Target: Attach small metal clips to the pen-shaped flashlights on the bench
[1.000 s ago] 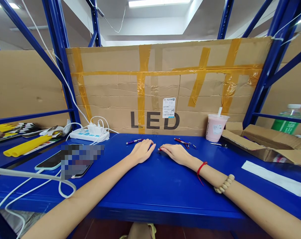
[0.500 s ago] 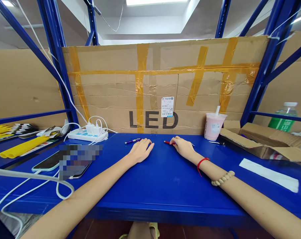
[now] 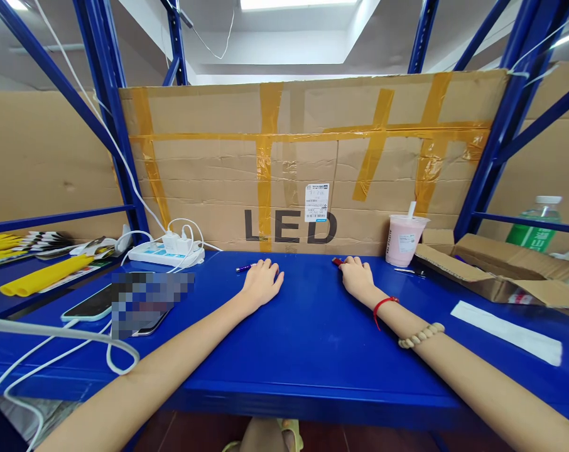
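Observation:
On the blue tabletop (image 3: 308,333), my left hand (image 3: 262,282) rests palm down, fingers stretched forward and thumb apart. A blue-purple pen (image 3: 243,269) sticks out to the left from beneath its fingertips; the other end is hidden. Farther right, the fingers of my right hand (image 3: 358,277) are bent down over a red pen (image 3: 336,261), of which only the left end shows. The right wrist wears a red cord (image 3: 377,311) and a beaded bracelet (image 3: 421,336).
A pink drink cup (image 3: 404,242) with a straw stands right of my right hand, a dark pen (image 3: 409,272) before it. Farther right are an open cardboard box (image 3: 482,270) and a white strip (image 3: 505,333). A power strip (image 3: 143,254), phone (image 3: 89,307) and cables lie left. Cardboard (image 3: 209,182) walls the back.
My right hand has shifted right, and the red pen's visible end moved right with it. My left hand slid slightly left, covering more of the blue-purple pen, which stayed in place.

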The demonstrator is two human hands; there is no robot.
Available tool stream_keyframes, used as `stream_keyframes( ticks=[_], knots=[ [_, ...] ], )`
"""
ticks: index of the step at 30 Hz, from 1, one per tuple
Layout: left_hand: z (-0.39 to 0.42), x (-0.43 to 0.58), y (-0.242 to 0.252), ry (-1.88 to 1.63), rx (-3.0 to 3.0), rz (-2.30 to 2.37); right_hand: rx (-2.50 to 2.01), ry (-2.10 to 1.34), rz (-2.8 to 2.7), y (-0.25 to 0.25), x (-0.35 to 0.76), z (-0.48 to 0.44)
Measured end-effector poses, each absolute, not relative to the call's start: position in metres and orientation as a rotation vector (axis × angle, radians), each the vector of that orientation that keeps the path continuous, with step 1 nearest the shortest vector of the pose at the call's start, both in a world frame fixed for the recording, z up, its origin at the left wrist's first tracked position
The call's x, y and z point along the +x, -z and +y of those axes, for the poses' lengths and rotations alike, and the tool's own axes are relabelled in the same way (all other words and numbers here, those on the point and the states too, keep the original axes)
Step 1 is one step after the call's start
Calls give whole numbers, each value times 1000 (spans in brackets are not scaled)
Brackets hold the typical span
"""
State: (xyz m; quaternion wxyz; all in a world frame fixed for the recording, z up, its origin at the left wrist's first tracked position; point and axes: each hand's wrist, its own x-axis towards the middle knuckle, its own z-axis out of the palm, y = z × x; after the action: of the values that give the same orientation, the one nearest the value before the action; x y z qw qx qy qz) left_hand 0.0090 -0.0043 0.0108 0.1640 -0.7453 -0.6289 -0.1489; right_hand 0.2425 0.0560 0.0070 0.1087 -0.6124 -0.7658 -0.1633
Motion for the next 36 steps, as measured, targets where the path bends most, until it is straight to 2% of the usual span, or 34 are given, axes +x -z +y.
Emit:
stream_keyframes(
  ticks=[8,13,17,27,36],
  knots=[
    [4,-9,-2,320,-1805,-2149,-1586,433,-2321,-7,235,54],
    [4,-5,-6,319,-2046,-1945,-1150,131,-2389,-1,223,51],
    [3,0,-9,351,-2229,-1761,-825,130,-2494,1,220,49],
    [1,3,-9,547,-2678,-1219,-714,157,-2524,-4,219,44],
    [-7,9,-11,636,-2647,-1179,-676,174,-2624,-10,210,31]
  ],
)
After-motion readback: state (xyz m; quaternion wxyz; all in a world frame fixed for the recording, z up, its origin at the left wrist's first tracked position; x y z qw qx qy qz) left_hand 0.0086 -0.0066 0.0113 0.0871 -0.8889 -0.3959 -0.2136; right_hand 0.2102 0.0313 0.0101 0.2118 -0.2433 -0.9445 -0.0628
